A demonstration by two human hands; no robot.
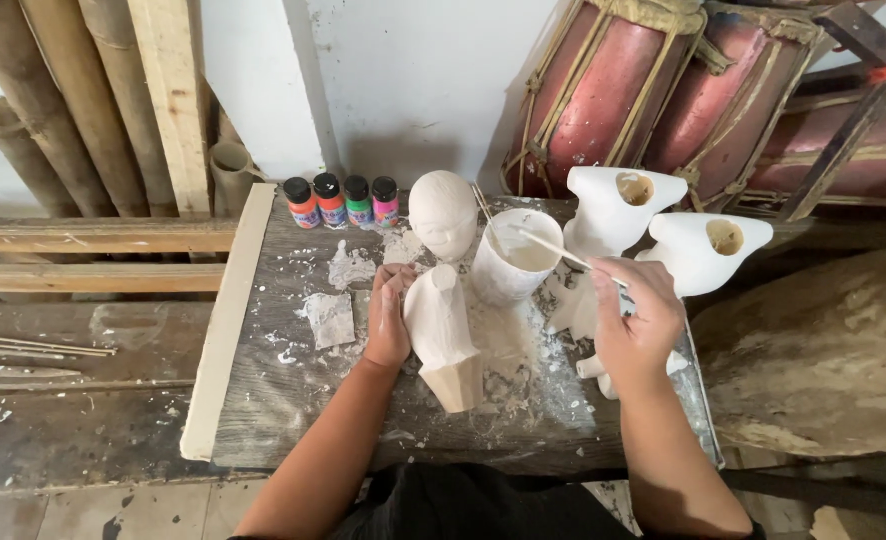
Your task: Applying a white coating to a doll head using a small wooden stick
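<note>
My left hand (389, 318) rests on the left side of a carved wooden figure (443, 330) lying on the grey board (283, 400), its upper part white, its base bare wood. My right hand (641, 322) holds a thin stick brush (553, 250) whose tip reaches into a white-smeared cup of white paint (511, 262). A white head-shaped carving (444, 212) stands behind the cup.
Several small paint bottles (343, 202) in orange, red, green and pink line the board's back edge. Two white hollow-topped carvings (618, 205) (708, 248) stand at the right. Red drums (653, 90) lean on the wall; bamboo poles (53, 100) at left; thin sticks (33, 346).
</note>
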